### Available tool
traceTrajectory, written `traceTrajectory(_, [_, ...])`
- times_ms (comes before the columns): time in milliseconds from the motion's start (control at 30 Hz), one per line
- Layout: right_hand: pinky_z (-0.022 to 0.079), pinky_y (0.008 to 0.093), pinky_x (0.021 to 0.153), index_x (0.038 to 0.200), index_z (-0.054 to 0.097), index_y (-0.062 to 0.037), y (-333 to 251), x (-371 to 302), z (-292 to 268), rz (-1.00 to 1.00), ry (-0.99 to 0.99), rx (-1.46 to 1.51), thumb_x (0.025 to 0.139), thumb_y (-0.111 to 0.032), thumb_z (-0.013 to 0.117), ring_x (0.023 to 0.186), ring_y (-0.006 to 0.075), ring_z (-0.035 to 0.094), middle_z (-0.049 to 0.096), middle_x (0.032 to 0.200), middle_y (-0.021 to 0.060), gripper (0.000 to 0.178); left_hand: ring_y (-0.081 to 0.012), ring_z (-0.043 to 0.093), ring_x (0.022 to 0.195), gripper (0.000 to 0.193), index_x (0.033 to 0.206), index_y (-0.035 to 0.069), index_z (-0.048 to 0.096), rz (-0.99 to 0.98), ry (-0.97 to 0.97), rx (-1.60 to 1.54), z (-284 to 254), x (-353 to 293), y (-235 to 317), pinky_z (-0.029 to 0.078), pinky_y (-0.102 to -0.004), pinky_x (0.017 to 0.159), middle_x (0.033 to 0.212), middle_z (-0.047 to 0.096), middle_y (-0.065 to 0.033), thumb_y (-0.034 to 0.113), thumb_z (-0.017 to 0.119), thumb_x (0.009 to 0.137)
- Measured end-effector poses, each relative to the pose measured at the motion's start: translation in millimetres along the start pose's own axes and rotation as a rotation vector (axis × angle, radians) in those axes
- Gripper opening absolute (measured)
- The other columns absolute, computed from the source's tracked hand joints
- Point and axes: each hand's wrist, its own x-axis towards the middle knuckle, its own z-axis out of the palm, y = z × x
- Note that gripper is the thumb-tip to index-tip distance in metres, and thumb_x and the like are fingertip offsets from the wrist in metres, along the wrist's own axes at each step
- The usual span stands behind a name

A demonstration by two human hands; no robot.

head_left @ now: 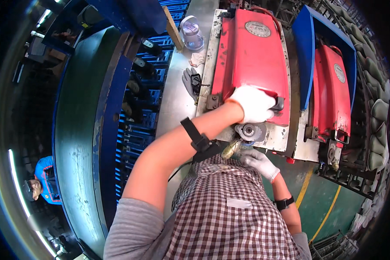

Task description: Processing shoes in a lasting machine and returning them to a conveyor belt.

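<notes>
My left hand (252, 104), in a white knitted glove, lies at the front end of the red-covered machine (256, 56), beside a black handle-like part (280, 104). Its fingers curl down against the machine, and what they grip is hidden. Just below sits a grey round metal fitting (249, 130) with a hole in its centre. My right hand (261, 164), also white-gloved, is below this fitting, close to my checked apron (229, 186). Its fingers are bent together; anything inside them is too small to make out. A shiny yellowish-green piece (232, 148) hangs left of those fingers.
A second red machine (333, 86) under a blue hood (304, 56) stands to the right. Grey gloves (190, 82) and a clear plastic jug (191, 33) rest on the metal bench (173, 95). Further left run a green conveyor belt (80, 130) and a person in blue (45, 180).
</notes>
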Motion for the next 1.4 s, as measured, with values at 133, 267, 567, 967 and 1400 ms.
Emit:
traceTrajectory(133, [0.054,0.0382,0.098,0.152,0.044,-0.0006,-28.8,23.5,19.0,0.063,-0.193,0.152,0.097,-0.046,0.07,0.118,0.0207,0.064,0.065,0.135,0.0118,0.076,-0.0357,0.073,0.08,0.032,0.102,0.011,0.07,-0.028,0.039,0.04,43.5,-4.0,-7.5,0.056,-0.0508,0.073,0.085,0.073,-0.0157,0.041,0.06,0.095])
traceTrajectory(267, [0.044,0.0527,0.113,0.157,0.037,-0.0045,-34.0,48.3,47.6,-0.042,-0.46,0.789,0.103,-0.043,0.062,0.137,0.0321,0.053,0.052,0.152,0.0185,0.071,-0.0341,0.072,0.071,0.031,0.096,0.01,0.068,-0.071,0.174,0.08,47.3,-5.6,-1.2,0.055,-0.0491,0.064,0.075,0.071,-0.0133,0.04,0.063,0.093])
traceTrajectory(567, [0.047,0.0335,0.067,0.134,0.062,-0.0058,-13.7,13.4,-6.9,0.22,-0.232,0.76,0.1,-0.045,0.067,0.072,0.0157,0.056,0.06,0.082,0.0028,0.052,-0.0346,0.072,0.072,0.027,0.093,0.01,0.066,-0.087,0.196,0.112,62.2,-6.8,-6.6,0.055,-0.05,0.065,0.075,0.071,-0.0143,0.037,0.063,0.092])
traceTrajectory(967, [0.052,0.0384,0.085,0.112,0.07,-0.0041,25.2,-128.1,-196.2,-0.466,1.443,-0.567,0.098,-0.023,0.068,0.093,0.0254,0.066,0.069,0.1,0.0099,0.023,-0.0251,0.072,0.074,0.017,0.106,0.008,0.071,-0.133,0.836,-0.447,95.1,-3.0,-4.1,0.057,-0.0359,0.07,0.085,0.072,-0.0099,0.017,0.073,0.092])
traceTrajectory(1400, [0.056,0.0504,0.091,0.155,0.044,-0.0121,100.2,-147.7,-198.5,-0.047,1.654,-0.702,0.104,-0.052,0.051,0.099,0.0452,0.072,0.074,0.111,0.0249,0.065,-0.0326,0.063,0.117,0.037,0.122,0.01,0.066,0.204,0.521,-0.276,130.4,128.8,154.8,0.049,-0.0434,0.103,0.122,0.065,-0.013,0.024,0.072,0.088])
